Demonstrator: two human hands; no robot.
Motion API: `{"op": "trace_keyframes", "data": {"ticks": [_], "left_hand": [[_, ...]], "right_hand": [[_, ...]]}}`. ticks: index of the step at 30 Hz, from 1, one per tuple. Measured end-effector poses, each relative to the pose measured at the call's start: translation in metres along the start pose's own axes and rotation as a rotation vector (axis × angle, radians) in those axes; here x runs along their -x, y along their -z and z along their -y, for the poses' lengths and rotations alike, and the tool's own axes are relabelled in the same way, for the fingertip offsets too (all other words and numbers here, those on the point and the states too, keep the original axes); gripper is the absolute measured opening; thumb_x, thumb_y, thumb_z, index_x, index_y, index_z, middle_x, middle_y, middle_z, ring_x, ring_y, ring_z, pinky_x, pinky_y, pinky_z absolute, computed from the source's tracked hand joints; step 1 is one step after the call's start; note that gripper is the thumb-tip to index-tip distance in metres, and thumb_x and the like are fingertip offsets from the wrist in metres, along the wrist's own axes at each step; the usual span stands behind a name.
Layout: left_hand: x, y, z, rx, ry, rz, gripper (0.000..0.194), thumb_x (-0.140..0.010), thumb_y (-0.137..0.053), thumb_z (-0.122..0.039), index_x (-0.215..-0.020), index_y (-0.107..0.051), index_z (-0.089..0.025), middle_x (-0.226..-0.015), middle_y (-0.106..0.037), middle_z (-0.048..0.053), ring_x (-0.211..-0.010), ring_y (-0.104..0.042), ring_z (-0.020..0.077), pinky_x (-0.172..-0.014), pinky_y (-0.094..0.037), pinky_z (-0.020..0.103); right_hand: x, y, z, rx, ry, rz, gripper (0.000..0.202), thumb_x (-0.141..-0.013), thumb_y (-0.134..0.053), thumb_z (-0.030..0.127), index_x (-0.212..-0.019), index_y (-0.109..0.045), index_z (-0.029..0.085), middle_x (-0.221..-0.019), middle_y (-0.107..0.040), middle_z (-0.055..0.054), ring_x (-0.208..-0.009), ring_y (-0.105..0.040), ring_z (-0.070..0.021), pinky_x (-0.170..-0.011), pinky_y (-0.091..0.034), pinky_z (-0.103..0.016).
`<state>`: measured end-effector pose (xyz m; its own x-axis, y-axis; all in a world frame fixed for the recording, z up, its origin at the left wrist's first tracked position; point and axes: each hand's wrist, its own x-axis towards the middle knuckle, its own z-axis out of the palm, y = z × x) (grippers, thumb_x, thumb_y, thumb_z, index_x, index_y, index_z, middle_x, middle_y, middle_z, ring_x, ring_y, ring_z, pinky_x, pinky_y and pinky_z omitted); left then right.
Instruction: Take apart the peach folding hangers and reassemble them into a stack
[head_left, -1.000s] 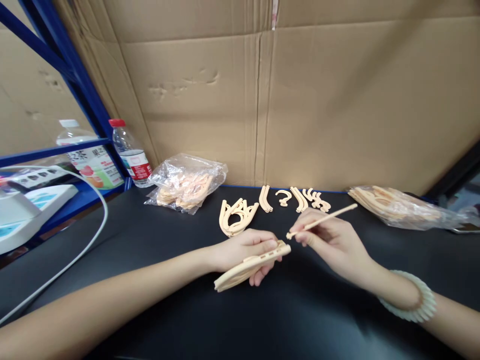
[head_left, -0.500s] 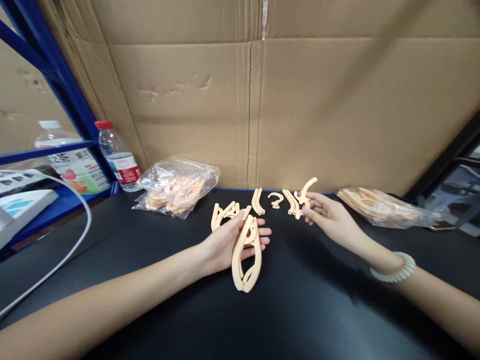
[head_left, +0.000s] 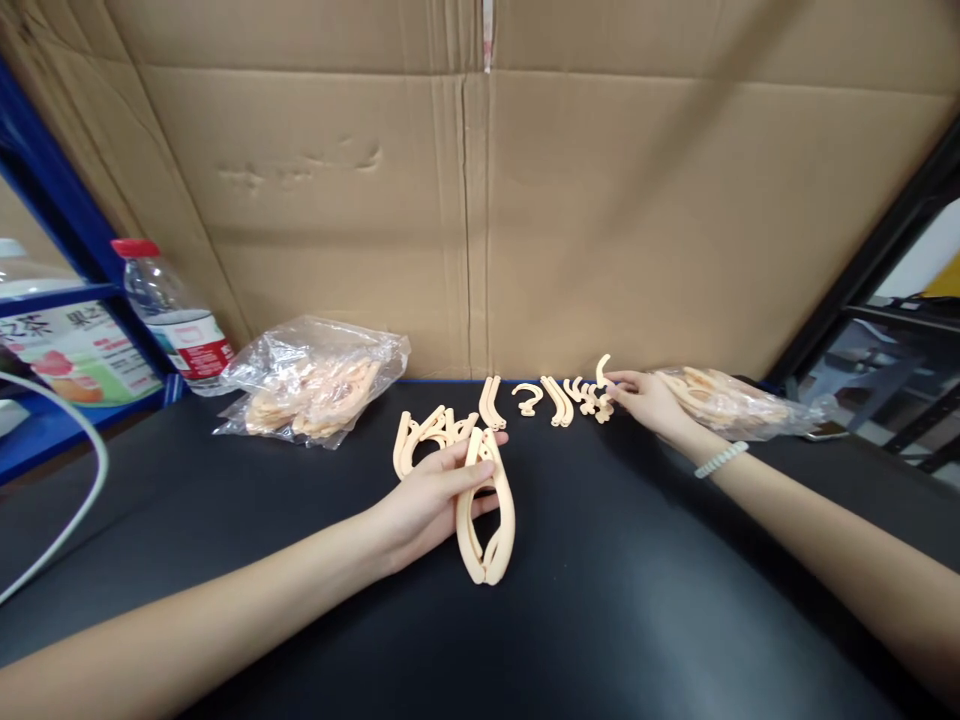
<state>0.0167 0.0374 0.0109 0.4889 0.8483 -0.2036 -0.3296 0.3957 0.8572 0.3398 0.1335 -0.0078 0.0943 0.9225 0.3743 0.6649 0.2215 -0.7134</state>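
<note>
Beige and smooth, a folded frame (head_left: 507, 510) is held near the middle of the head view by the left grip (head_left: 431, 497), its upper part pinched between thumb and fingers. Its rounded arms are bowed outward into a long oval, with the lower tips brought together over the dark, softly shining counter (head_left: 600, 590). A slim, curved hook (head_left: 602, 370) is pinched at the fingertips of the right grip (head_left: 649, 402), beside a cluster of small, knobbly hooks (head_left: 589, 399). Near that hand, the forearm is ringed by a pale, ridged bracelet (head_left: 721, 459). Along the far edge, pairs of slender, curved bars (head_left: 555, 400) are laid, with a question-mark piece (head_left: 527, 408) set between them. Behind the left grip, more frames (head_left: 409, 445) are partly hidden. Beige parts are wrapped in crinkled, clear plastic in a left bag (head_left: 315, 385) and a right bag (head_left: 724, 402), the latter partly covered by the right grip. All is backed by creased, brown cardboard (head_left: 337, 220).
</note>
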Motion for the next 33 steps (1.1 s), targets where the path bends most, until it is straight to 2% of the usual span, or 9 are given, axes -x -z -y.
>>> {"op": "trace_keyframes", "data": {"ticks": [3, 6, 10, 15, 18, 22, 26, 30, 33], "left_hand": [[0.000, 0.000, 0.001, -0.040, -0.019, -0.003, 0.025, -0.085, -0.068, -0.015, -0.110, -0.068, -0.018, -0.083, -0.059, 0.000, -0.078, -0.058, 0.0097, -0.083, -0.052, 0.025], [0.001, -0.001, 0.003, -0.090, -0.058, 0.009, 0.015, -0.084, -0.071, -0.019, -0.098, -0.069, -0.017, -0.091, -0.060, 0.002, -0.084, -0.058, 0.0110, -0.084, -0.052, 0.024], [0.003, -0.004, 0.004, -0.128, -0.081, -0.010, 0.009, -0.084, -0.071, -0.022, -0.091, -0.067, -0.018, -0.092, -0.062, 0.001, -0.086, -0.058, 0.0115, -0.083, -0.051, 0.024], [0.007, -0.009, 0.007, -0.188, -0.164, -0.043, 0.018, -0.082, -0.072, -0.028, -0.096, -0.065, -0.019, -0.093, -0.064, 0.001, -0.087, -0.060, 0.0144, -0.083, -0.050, 0.026], [0.010, -0.009, 0.010, -0.312, -0.253, -0.045, 0.022, -0.085, -0.068, -0.032, -0.103, -0.062, -0.021, -0.091, -0.063, 0.000, -0.086, -0.060, 0.0150, -0.081, -0.049, 0.026], [0.015, -0.010, 0.013, -0.566, -0.345, -0.027, 0.018, -0.090, -0.060, -0.037, -0.093, -0.061, -0.020, -0.082, -0.061, -0.001, -0.076, -0.058, 0.0138, -0.072, -0.048, 0.024], [0.020, -0.012, 0.013, -0.735, -0.351, 0.005, 0.022, -0.092, -0.054, -0.037, -0.085, -0.062, -0.018, -0.073, -0.058, 0.000, -0.068, -0.055, 0.0144, -0.064, -0.047, 0.023], [0.020, -0.011, 0.015, -0.798, -0.385, -0.080, 0.024, -0.091, -0.054, -0.036, -0.079, -0.064, -0.018, -0.075, -0.062, 0.002, -0.071, -0.058, 0.0157, -0.066, -0.048, 0.024], [0.019, -0.009, 0.016, -0.695, -0.350, -0.089, 0.026, -0.091, -0.055, -0.040, -0.078, -0.061, -0.018, -0.073, -0.062, 0.001, -0.064, -0.061, 0.0150, -0.061, -0.051, 0.025]], "right_hand": [[0.000, -0.006, -0.003, 0.086, 0.056, 0.008, 0.019, -0.083, -0.058, 0.020, -0.095, -0.071, 0.013, -0.064, -0.067, -0.004, -0.057, -0.061, -0.0177, -0.056, -0.047, -0.027], [0.006, -0.006, 0.002, 0.169, 0.153, -0.018, 0.018, -0.084, -0.056, 0.020, -0.091, -0.071, 0.013, -0.075, -0.067, -0.008, -0.069, -0.061, -0.0229, -0.071, -0.049, -0.036], [0.036, -0.007, 0.038, 0.223, 0.348, -0.048, 0.022, -0.091, -0.052, 0.026, -0.105, -0.066, 0.014, -0.100, -0.064, -0.013, -0.097, -0.056, -0.0291, -0.091, -0.043, -0.048], [0.104, -0.026, 0.108, 0.342, 1.016, 0.265, 0.027, -0.097, -0.052, 0.028, -0.121, -0.057, 0.017, -0.120, -0.059, -0.013, -0.116, -0.049, -0.0273, -0.098, -0.041, -0.045], [0.128, -0.036, 0.124, 0.428, 1.185, 0.295, 0.019, -0.098, -0.052, 0.028, -0.107, -0.064, 0.017, -0.118, -0.062, -0.009, -0.120, -0.047, -0.0264, -0.102, -0.037, -0.044], [0.131, -0.041, 0.118, 0.420, 1.278, 0.150, 0.021, -0.098, -0.047, 0.014, -0.089, -0.067, 0.017, -0.104, -0.068, -0.006, -0.113, -0.053, -0.0232, -0.105, -0.035, -0.044], [0.126, -0.037, 0.115, 0.435, 1.301, 0.108, 0.029, -0.096, -0.044, 0.009, -0.077, -0.064, 0.017, -0.088, -0.068, -0.004, -0.106, -0.057, -0.0228, -0.103, -0.037, -0.045], [0.125, -0.034, 0.117, 0.476, 1.294, 0.072, 0.028, -0.096, -0.045, 0.007, -0.077, -0.063, 0.018, -0.088, -0.067, -0.003, -0.104, -0.058, -0.0218, -0.103, -0.038, -0.045], [0.124, -0.035, 0.114, 0.526, 1.267, 0.049, 0.022, -0.094, -0.049, 0.007, -0.082, -0.064, 0.015, -0.095, -0.067, -0.007, -0.105, -0.057, -0.0239, -0.102, -0.038, -0.049]]}}
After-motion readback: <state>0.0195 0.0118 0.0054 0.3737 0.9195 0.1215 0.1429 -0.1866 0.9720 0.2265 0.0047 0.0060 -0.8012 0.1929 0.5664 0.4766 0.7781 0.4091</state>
